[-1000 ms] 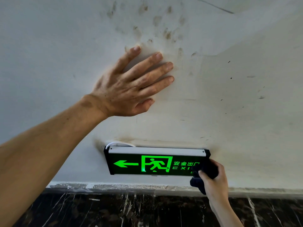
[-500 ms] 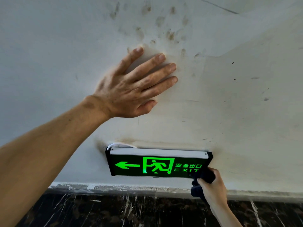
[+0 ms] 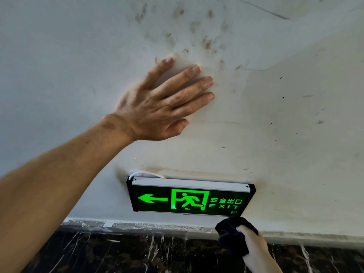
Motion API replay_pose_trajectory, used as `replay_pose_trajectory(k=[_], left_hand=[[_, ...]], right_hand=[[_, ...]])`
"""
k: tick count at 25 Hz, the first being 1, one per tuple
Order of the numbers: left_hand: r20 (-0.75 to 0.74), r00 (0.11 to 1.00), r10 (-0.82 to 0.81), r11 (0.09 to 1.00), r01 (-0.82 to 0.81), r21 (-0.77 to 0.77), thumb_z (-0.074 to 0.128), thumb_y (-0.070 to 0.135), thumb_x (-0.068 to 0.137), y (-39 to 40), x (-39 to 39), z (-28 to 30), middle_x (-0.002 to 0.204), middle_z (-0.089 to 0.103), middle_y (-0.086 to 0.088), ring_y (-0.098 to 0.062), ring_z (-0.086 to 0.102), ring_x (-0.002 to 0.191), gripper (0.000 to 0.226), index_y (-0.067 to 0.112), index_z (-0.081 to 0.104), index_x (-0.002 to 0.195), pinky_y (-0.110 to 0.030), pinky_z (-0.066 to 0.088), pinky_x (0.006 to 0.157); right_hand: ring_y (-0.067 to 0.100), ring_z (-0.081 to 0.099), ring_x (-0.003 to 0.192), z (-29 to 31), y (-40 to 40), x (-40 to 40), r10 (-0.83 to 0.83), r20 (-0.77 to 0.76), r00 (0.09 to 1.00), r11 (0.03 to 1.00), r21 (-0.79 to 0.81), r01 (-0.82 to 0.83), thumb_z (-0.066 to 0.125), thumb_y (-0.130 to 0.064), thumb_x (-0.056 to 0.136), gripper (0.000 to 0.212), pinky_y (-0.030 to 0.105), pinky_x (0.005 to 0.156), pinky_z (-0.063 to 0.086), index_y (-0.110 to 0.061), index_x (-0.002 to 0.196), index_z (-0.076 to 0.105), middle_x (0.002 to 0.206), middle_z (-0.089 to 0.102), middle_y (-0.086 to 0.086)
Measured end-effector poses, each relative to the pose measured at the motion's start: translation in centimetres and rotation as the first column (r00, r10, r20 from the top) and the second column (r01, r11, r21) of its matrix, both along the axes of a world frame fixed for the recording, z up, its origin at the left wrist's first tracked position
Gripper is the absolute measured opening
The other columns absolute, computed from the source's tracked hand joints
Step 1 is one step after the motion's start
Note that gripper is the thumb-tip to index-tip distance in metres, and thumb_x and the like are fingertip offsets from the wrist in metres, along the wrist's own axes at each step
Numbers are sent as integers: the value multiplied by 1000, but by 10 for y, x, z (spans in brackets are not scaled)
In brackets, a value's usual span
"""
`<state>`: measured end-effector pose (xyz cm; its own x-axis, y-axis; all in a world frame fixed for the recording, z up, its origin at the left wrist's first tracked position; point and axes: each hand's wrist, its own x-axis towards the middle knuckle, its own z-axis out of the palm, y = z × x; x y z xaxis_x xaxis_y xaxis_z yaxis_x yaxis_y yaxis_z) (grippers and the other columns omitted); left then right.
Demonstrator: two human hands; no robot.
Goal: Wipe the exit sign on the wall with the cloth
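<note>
Fingers of the right hand (image 3: 254, 247), at the lower right of the frame, are curled tight around a bunched dark cloth (image 3: 230, 233). The cloth sits just under the lower right corner of the sign and looks to be touching or nearly touching its bottom edge; contact cannot be told for sure. Fingers of the left hand (image 3: 157, 111), in the upper middle of the frame, are spread wide and pressed flat against the off-white wall (image 3: 295, 134), holding nothing, with the bare forearm running down to the lower left.

Below that hand, at lower centre, hangs the black rectangular exit sign with a pale top strip and glowing green face (image 3: 189, 200), mounted on the wall just above a dark marbled band (image 3: 118, 257).

Judging by the cloth's place at one corner, wiping seems under way at the right end; most of the face may be left to do. Brown smudges mark the wall above.

Readable on the sign: a left arrow, a running figure, "安全出口" and "EXIT".
</note>
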<state>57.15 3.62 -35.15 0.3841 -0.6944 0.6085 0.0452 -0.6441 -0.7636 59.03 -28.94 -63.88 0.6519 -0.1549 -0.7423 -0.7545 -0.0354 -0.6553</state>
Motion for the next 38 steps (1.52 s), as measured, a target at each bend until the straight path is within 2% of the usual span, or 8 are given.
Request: replay_pose_trajectory(k=[2, 5, 8, 13, 20, 25, 32, 38], left_hand=[[-4, 1000, 0, 1000, 0, 2, 52, 38, 92, -1, 0, 0, 158, 34, -6, -31, 32, 146, 70, 18, 34, 156, -55, 16, 120], [-5, 1000, 3, 1000, -3, 1, 51, 39, 92, -1, 0, 0, 158, 33, -5, -31, 31, 146, 69, 19, 33, 156, -55, 15, 121], [-6, 1000, 7, 1000, -7, 1, 51, 38, 92, 0, -1, 0, 158, 33, -6, -31, 32, 146, 69, 18, 33, 156, -55, 15, 120], [-15, 1000, 9, 1000, -9, 3, 50, 38, 93, -1, -1, 0, 158, 33, -6, -31, 32, 146, 68, 18, 34, 156, -55, 15, 120], [6, 1000, 13, 1000, -13, 17, 51, 39, 92, -1, 0, 1, 158, 34, -6, -31, 34, 145, 68, 18, 35, 155, -56, 17, 119], [9, 1000, 17, 1000, -17, 26, 50, 39, 93, -3, -2, 1, 157, 34, -7, -32, 34, 144, 67, 17, 35, 155, -56, 17, 119], [-3, 1000, 8, 1000, -8, 19, 51, 39, 92, -2, -1, 1, 157, 34, -7, -33, 34, 144, 68, 17, 35, 155, -56, 15, 119], [-4, 1000, 12, 1000, -12, 22, 49, 39, 93, -3, -3, 3, 156, 35, -7, -33, 35, 143, 66, 17, 36, 154, -56, 17, 118]], right_hand=[[45, 64, 90, 0, 3, -1, -99, -42, 994, 964, 244, 106, 57, -10, 90, 22, 52, 79, 53, -9, 112, 60, 103, 64, 26], [39, 61, 57, 10, 14, -5, -101, 24, 995, 930, 357, 86, 44, -11, 95, 18, 35, 57, 37, -10, 97, 63, 76, 68, 25], [40, 62, 56, 16, 25, -8, -128, 41, 991, 877, 471, 93, 40, -7, 95, 18, 36, 58, 36, -8, 96, 58, 69, 70, 24], [43, 70, 59, 17, 37, -9, -164, -28, 986, 767, 625, 145, 34, 1, 93, 23, 40, 63, 46, -7, 98, 55, 89, 67, 31], [47, 67, 54, 12, 72, -28, -117, -80, 990, 721, 678, 140, 31, 4, 89, 25, 37, 62, 34, -8, 96, 52, 74, 70, 33], [45, 67, 65, 8, 97, -42, -20, -118, 993, 701, 707, 98, 32, 4, 92, 39, 39, 61, 40, -2, 128, 46, 104, 62, 36], [46, 65, 63, 13, 124, -51, 37, -154, 987, 673, 734, 90, 32, 6, 93, 25, 41, 63, 40, 0, 107, 51, 101, 61, 38], [49, 64, 83, 5, 158, -65, 155, -200, 968, 728, 685, 25, 35, 10, 91, 33, 43, 63, 45, 2, 120, 48, 104, 66, 37]])
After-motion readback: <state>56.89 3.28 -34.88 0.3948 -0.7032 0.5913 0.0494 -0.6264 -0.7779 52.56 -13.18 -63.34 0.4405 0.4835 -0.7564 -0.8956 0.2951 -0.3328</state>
